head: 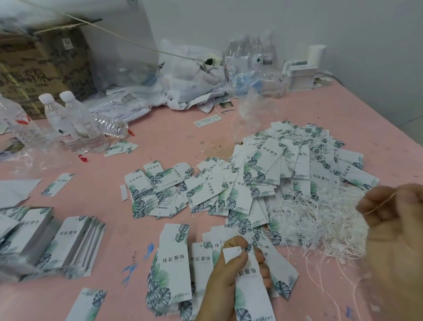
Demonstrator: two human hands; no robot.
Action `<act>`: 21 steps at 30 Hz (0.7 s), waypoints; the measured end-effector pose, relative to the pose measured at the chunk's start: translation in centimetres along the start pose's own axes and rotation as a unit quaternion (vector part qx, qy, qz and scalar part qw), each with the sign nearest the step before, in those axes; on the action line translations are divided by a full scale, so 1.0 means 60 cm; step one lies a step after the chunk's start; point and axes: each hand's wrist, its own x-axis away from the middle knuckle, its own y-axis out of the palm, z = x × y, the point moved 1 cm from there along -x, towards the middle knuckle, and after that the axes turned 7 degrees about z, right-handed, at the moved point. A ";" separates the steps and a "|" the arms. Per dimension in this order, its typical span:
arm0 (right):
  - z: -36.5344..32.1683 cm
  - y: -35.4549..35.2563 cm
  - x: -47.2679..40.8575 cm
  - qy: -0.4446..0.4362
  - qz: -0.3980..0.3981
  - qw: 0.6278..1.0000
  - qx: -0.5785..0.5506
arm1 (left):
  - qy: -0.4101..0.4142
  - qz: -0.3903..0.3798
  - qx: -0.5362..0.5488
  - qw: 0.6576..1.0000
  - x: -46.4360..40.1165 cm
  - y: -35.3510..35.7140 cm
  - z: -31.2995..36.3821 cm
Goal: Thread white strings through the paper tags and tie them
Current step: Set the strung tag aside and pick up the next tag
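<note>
- The left hand [233, 272] holds one paper tag [251, 289] near the bottom of the picture. The thumb lies on the front of the tag, near its top end, and the other fingers curl round behind it.
- The tag stands up a little off the pink surface [153, 139]. Its small hole is near the top edge, just above the thumb.
- The right hand [408, 233] is up on the right side, apart from the tag. Its fingers are bent and pinch a thin white string [379, 201] between the fingertips.
- The string runs across the fingertips. I cannot tell where its loose end goes.
- Just left of the right hand, a messy heap of white strings [319, 220] lies on the surface.
- Behind the heap is a big pile of tags [270, 176] with green leaves on them.
- More tags lie flat beside the left hand, and neat stacks of tags [67, 245] sit on the left.
- Water bottles [75, 120] stand far back on the left, in front of a brown cardboard box [28, 71].
</note>
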 end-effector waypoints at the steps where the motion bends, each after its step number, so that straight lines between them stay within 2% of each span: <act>1: -0.007 0.006 -0.004 0.025 -0.009 1.000 -0.007 | 0.003 0.001 -0.004 1.000 -0.001 -0.001 -0.001; 3: -0.005 0.022 -0.001 0.094 -0.031 0.994 0.039 | 0.009 0.000 -0.018 1.000 -0.004 -0.001 -0.005; 4: 0.002 0.029 0.005 0.121 -0.053 0.985 0.111 | 0.013 -0.003 -0.032 0.999 -0.005 -0.001 -0.006; 6: 0.027 0.037 0.024 0.167 -0.139 0.939 0.265 | 0.028 -0.010 -0.062 0.998 -0.007 -0.002 -0.008; 7: 0.039 0.040 0.036 0.184 -0.184 0.915 0.307 | 0.041 -0.013 -0.075 0.996 -0.007 -0.004 -0.008; 9: 0.055 0.043 0.062 0.206 -0.242 0.888 0.334 | 0.070 -0.015 -0.110 0.991 -0.009 -0.008 -0.007; 12: 0.065 0.045 0.091 0.248 -0.261 0.889 0.283 | 0.121 -0.005 -0.190 0.974 -0.009 -0.013 -0.007; 15: 0.075 0.037 0.097 0.201 -0.251 0.892 0.317 | 0.151 0.012 -0.227 0.962 -0.010 -0.018 -0.008; 21: 0.072 0.036 0.104 0.124 -0.312 0.867 0.368 | 0.180 0.015 -0.252 0.951 -0.008 -0.024 -0.005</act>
